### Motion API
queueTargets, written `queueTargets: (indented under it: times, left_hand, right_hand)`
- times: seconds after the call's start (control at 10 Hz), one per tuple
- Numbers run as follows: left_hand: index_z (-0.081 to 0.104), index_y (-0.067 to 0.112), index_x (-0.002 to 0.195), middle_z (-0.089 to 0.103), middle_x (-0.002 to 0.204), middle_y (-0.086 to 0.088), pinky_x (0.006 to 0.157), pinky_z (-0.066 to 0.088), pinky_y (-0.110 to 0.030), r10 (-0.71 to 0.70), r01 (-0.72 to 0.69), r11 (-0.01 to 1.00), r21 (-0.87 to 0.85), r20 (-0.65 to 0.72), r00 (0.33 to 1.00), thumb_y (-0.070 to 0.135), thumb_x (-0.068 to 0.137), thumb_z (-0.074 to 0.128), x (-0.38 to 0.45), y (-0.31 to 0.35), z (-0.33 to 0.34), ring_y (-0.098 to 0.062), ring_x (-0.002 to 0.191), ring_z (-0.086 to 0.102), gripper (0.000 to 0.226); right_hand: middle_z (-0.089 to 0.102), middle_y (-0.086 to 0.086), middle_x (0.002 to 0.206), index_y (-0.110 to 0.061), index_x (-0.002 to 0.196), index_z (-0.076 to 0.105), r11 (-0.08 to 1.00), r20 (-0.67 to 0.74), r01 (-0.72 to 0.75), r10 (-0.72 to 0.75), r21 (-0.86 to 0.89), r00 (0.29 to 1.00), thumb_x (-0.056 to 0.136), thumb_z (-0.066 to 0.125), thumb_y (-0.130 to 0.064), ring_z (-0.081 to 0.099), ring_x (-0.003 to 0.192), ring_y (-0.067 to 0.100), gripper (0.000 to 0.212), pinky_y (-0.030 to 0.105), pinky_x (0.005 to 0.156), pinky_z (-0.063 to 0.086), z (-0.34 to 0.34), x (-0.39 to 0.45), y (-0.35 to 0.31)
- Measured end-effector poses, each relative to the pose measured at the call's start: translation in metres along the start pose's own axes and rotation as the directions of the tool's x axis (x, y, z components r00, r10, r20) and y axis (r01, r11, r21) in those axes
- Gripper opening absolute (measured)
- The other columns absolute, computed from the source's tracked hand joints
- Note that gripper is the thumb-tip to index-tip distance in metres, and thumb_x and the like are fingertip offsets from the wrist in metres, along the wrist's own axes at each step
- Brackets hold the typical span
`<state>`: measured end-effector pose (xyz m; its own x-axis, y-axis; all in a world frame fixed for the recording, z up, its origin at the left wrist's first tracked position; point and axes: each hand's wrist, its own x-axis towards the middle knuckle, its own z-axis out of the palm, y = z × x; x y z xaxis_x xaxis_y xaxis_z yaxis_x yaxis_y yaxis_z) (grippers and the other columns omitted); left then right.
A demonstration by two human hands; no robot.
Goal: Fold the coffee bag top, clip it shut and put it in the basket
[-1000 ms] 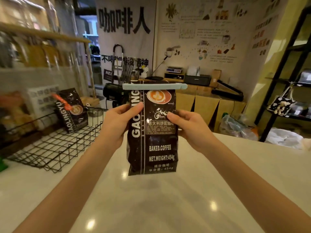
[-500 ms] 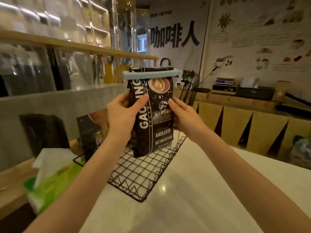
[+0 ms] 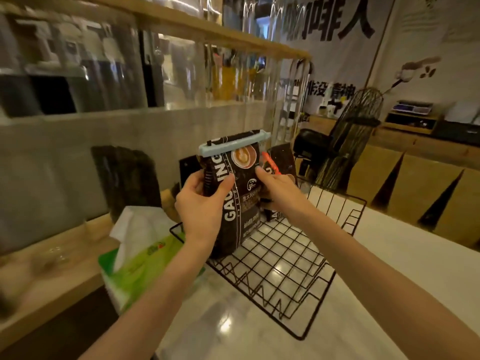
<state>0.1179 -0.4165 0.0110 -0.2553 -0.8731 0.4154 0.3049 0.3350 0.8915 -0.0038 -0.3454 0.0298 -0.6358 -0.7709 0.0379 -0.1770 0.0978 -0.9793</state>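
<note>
A black coffee bag (image 3: 240, 201) with white lettering stands upright, its lower end down inside the black wire basket (image 3: 306, 318). A pale blue clip (image 3: 232, 145) runs across its folded top. My left hand (image 3: 204, 203) grips the bag's left side, thumb on the front. My right hand (image 3: 279, 189) holds its right edge. Behind it in the basket leans a second black coffee bag (image 3: 281, 162) with an orange clip, partly hidden by my right hand.
A green tissue pack (image 3: 137, 268) lies just left of the basket on the white counter (image 3: 402, 255). A grey wall with glass jars on a shelf rises behind. A black wire stand (image 3: 350, 136) stands at the back right.
The bag has gone down and forward into the basket, both hands still on it. My view has swung left and come closer to the basket.
</note>
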Motion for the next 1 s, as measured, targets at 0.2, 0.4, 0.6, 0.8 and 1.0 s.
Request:
queueTargets:
  times: [0.2,0.4,0.6,0.8,1.0]
  left_hand:
    - [0.055,0.023,0.1,0.06,0.088,0.019,0.064,0.05,-0.008,-0.089,0.088,0.996,0.025,0.032,0.996,0.021,0.074,0.072,-0.003,-0.019,-0.003,0.006,0.081,0.06,0.032]
    - [0.048,0.031,0.104,0.058,0.093,0.019,0.085,0.052,-0.038,-0.162,0.158,0.986,0.052,0.081,0.984,0.025,0.078,0.067,0.001,-0.024,-0.004,-0.013,0.099,0.061,0.033]
    - [0.043,0.025,0.121,0.056,0.096,0.019,0.09,0.05,-0.036,-0.128,0.121,0.984,0.127,0.045,0.991,0.026,0.073,0.072,-0.006,-0.016,-0.002,-0.006,0.097,0.056,0.056]
    - [0.029,0.015,0.137,0.04,0.139,-0.005,0.105,0.039,-0.039,0.025,-0.001,0.975,0.224,-0.106,0.994,0.033,0.075,0.07,-0.017,-0.005,0.003,-0.016,0.127,0.04,0.076]
    - [0.028,0.01,0.137,0.035,0.142,-0.011,0.104,0.015,-0.004,0.316,-0.291,0.904,0.314,-0.032,0.948,0.024,0.078,0.068,-0.052,0.031,0.025,-0.019,0.132,0.031,0.073]
  right_hand:
    - [0.065,-0.005,0.088,-0.021,0.083,0.06,1.0,0.029,-0.012,0.011,0.009,0.999,0.091,0.044,-0.039,0.061,0.087,0.01,0.026,0.026,0.077,0.048,0.005,-0.002,0.019]
    - [0.058,-0.017,0.089,-0.024,0.093,0.059,0.992,0.044,-0.014,0.02,-0.127,0.999,0.091,0.042,-0.044,0.055,0.09,0.005,0.026,0.034,0.097,0.041,0.004,0.001,0.021]
    - [0.05,-0.02,0.088,-0.015,0.126,0.048,0.986,0.067,-0.011,0.023,-0.164,0.997,0.092,0.043,-0.04,0.049,0.091,0.003,0.042,0.026,0.089,0.036,0.002,-0.003,0.019]
    - [0.048,-0.011,0.114,-0.016,0.132,0.043,0.984,0.037,0.044,-0.038,-0.173,0.999,0.092,0.045,-0.034,0.043,0.106,0.006,0.044,0.015,0.08,0.037,-0.019,-0.024,0.011]
    - [0.056,-0.006,0.12,-0.025,0.122,0.05,0.977,-0.163,0.187,-0.202,-0.104,0.966,0.088,0.052,-0.033,0.053,0.115,0.013,0.034,0.038,0.1,0.044,-0.07,-0.067,0.0]
